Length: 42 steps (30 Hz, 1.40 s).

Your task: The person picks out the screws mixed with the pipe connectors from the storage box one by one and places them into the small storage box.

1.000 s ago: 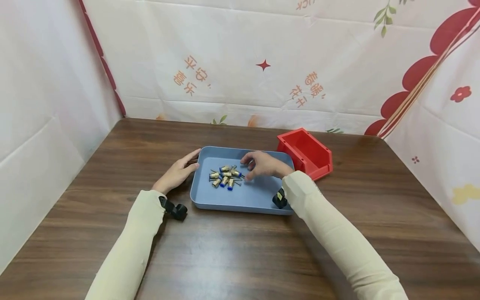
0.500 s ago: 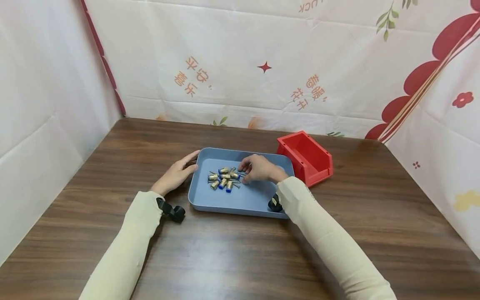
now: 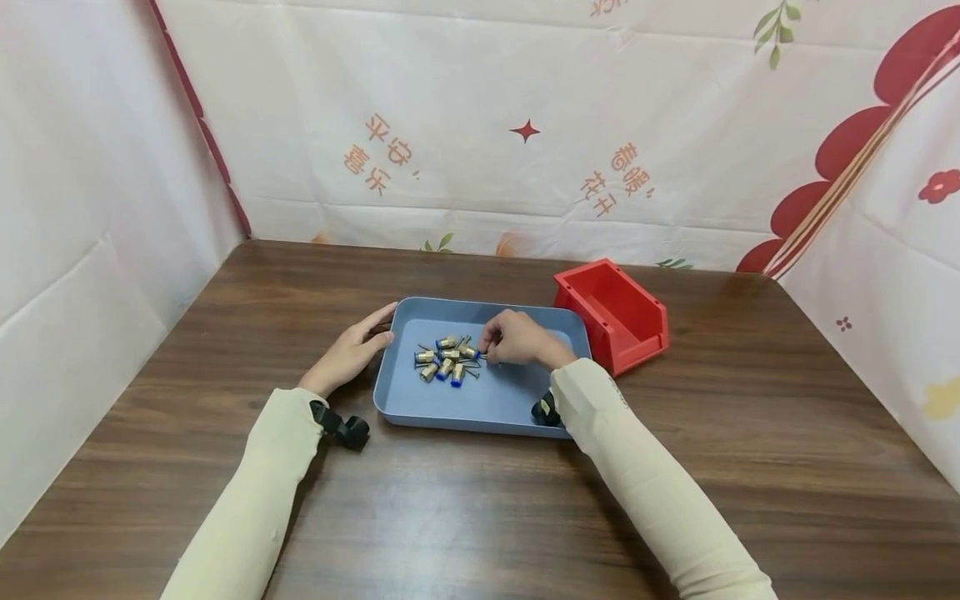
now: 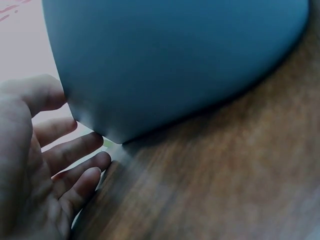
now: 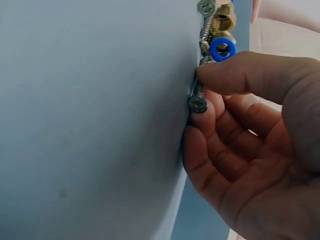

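Note:
A blue-grey tray [image 3: 480, 407] lies on the table, with brass push-in fittings [image 3: 447, 367] with blue collars and loose screws [image 3: 472, 373] heaped left of its middle. My left hand [image 3: 348, 354] touches the tray's left end with fingers extended; the left wrist view shows thumb and fingertips at the tray wall [image 4: 165, 65]. Inside the tray, my right hand [image 3: 517, 340] pinches a screw [image 5: 198, 104] at the right side of the heap. In the right wrist view its cross-slotted head shows between thumb and forefinger, while a blue-collared fitting [image 5: 222, 49] sits just beyond the thumb.
A red open-fronted bin [image 3: 594, 321] stands against the tray's back right corner. The brown wooden table [image 3: 420, 517] stretches around both. Printed white cloth [image 3: 450, 167] hangs behind and at the sides.
My right hand has moved slightly left and down to the heap, and its thumb and forefinger have closed on a screw. The left hand stays at the tray's end.

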{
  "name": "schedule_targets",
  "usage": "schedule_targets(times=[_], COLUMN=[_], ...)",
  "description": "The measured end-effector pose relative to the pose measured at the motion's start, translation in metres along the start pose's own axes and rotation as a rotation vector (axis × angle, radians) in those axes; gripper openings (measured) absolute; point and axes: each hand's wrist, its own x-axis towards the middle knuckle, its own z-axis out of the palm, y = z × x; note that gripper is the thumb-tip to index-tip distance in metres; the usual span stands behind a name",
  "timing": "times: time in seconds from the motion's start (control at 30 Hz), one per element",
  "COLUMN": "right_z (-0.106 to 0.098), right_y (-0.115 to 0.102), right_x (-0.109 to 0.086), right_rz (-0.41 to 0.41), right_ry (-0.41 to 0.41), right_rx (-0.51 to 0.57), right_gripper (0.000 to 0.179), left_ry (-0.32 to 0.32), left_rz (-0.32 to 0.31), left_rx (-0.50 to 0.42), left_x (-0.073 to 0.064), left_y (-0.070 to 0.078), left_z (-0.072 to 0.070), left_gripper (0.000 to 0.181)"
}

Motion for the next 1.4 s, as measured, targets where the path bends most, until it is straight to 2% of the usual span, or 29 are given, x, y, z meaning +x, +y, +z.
schedule_targets(times=[0.27, 0.47, 0.73, 1.03, 1.4], right_z=[-0.003, -0.005, -0.02, -0.034, -0.043], right_y=[0.0, -0.002, -0.004, 0.004, 0.011], right_x=[0.0, -0.003, -0.009, -0.014, -0.024], right_rz=[-0.005, -0.023, 0.001, 0.056, 0.053], right_ry=[-0.021, -0.029, -0.008, -0.056, -0.057], right_rx=[0.03, -0.007, -0.043, -0.067, -0.006], right_gripper=[0.012, 0.012, 0.013, 0.015, 0.021], left_ry=[-0.005, -0.01, 0.002, -0.005, 0.002], left_rz=[0.0, 0.0, 0.01, 0.002, -0.007], left_rx=[0.003, -0.007, -0.002, 0.023, 0.007], left_x=[0.001, 0.0, 0.0, 0.003, 0.002], left_y=[-0.001, -0.003, -0.004, -0.001, -0.002], left_z=[-0.001, -0.002, -0.003, -0.006, -0.009], left_gripper=[0.055, 0.055, 0.055, 0.055, 0.055])
